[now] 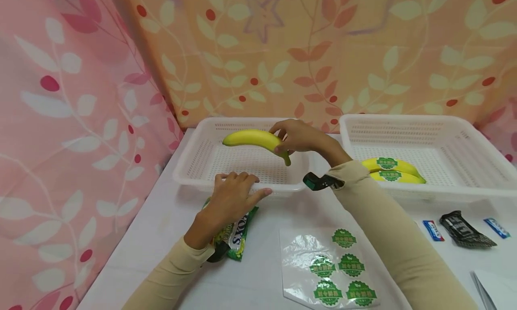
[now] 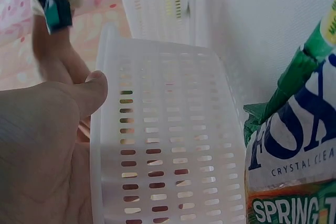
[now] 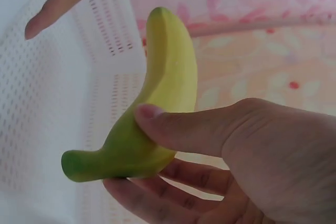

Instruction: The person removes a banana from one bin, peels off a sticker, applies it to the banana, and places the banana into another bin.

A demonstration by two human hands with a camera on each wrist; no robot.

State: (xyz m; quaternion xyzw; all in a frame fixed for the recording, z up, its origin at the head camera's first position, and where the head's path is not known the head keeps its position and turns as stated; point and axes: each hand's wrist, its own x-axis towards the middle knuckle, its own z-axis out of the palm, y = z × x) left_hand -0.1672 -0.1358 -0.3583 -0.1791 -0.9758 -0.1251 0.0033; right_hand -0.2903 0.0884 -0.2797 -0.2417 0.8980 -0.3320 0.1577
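A yellow banana (image 1: 250, 138) with a greenish stem is held over the left white basket (image 1: 183, 181). My right hand (image 1: 300, 136) grips it near the stem end. Seen from the right wrist, the thumb presses one side of the banana (image 3: 176, 72) and the fingers lie underneath. My left hand (image 1: 232, 193) rests on the basket's front rim, thumb spread to the right; in the left wrist view its fingertips are hidden behind the rim. Below that hand lies a green Fox's candy bag (image 1: 240, 233), partly covered by the wrist.
To the right, another white basket (image 1: 464, 193) contains two bananas (image 1: 393, 164) with green stickers. In front lie a sheet of green stickers (image 1: 327, 269), a black packet (image 1: 464, 229), small blue-white wrapped pieces (image 1: 433, 230) and a pointed metal tool (image 1: 482, 290). Patterned cloth hangs behind and at left.
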